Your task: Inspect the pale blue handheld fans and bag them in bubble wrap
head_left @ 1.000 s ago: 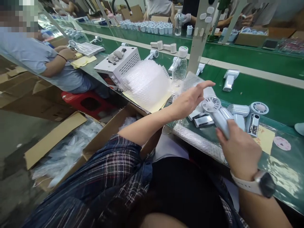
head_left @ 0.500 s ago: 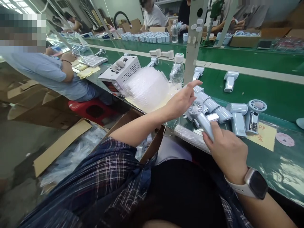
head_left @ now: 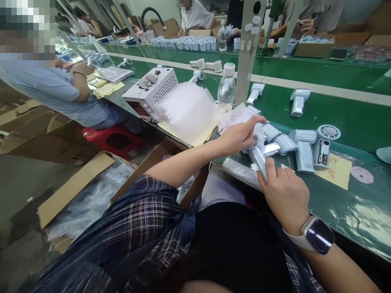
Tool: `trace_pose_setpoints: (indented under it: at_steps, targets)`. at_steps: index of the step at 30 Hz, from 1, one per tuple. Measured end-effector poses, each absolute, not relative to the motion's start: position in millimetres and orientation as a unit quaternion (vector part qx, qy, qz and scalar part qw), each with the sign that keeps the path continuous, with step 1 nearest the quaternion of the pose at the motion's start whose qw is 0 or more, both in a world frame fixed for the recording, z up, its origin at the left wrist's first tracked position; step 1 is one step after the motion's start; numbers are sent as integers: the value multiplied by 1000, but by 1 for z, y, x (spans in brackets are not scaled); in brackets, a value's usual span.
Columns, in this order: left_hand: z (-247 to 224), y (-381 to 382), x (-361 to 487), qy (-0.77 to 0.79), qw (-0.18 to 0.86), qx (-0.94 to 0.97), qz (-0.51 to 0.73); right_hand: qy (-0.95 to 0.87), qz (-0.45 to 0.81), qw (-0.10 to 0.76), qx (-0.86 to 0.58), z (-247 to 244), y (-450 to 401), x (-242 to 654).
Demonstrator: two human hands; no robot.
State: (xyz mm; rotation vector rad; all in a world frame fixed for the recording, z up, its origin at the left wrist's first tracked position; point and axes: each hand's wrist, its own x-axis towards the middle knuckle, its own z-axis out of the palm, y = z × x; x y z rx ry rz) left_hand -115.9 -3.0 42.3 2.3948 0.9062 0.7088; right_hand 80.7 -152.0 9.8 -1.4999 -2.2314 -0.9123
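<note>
My right hand (head_left: 285, 191), wearing a watch, is closed on the handle of a light-blue handheld fan (head_left: 259, 158), whose round head points toward my left hand. My left hand (head_left: 246, 134) pinches a piece of bubble wrap (head_left: 233, 117), its index finger reaching forward over the fan head, which it partly covers. Whether the wrap is a bag or a flat sheet I cannot tell. Just beyond my hands lie several more blue fans (head_left: 285, 144), heaped together. A stack of bubble wrap (head_left: 187, 112) rests left of my left hand.
A white vented box (head_left: 155, 87) and a plastic bottle (head_left: 226, 89) stand behind the wrap, near a metal post (head_left: 244, 53). Cartons (head_left: 76, 191) with clear plastic sit below the bench edge. A person in blue (head_left: 58, 85) sits at left. Yellow paper (head_left: 339, 171) lies right.
A piece of bubble wrap now shows at my left hand. The fan in my right hand has shifted slightly left, and its head is more hidden behind my left fingers.
</note>
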Motion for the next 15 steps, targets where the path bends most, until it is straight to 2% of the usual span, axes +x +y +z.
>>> trace_pose_setpoints:
  at_steps: [4,7,10,12,15]
  targets:
    - [37,-3,-117,278,202,875,341,-773,-298,135,-544,24,-151,98]
    - [44,-7,-113,265,211,893,297,-699,-276,156,-642,21,-151,97]
    - [56,-16,-102,264,195,918,225,-715,-204,175,-645,12,-152,88]
    - [66,-25,-97,266,164,931,188,-726,-132,208,-643,10,-152,93]
    - [81,-45,-95,248,161,944,146,-637,-25,315,-703,19,-153,120]
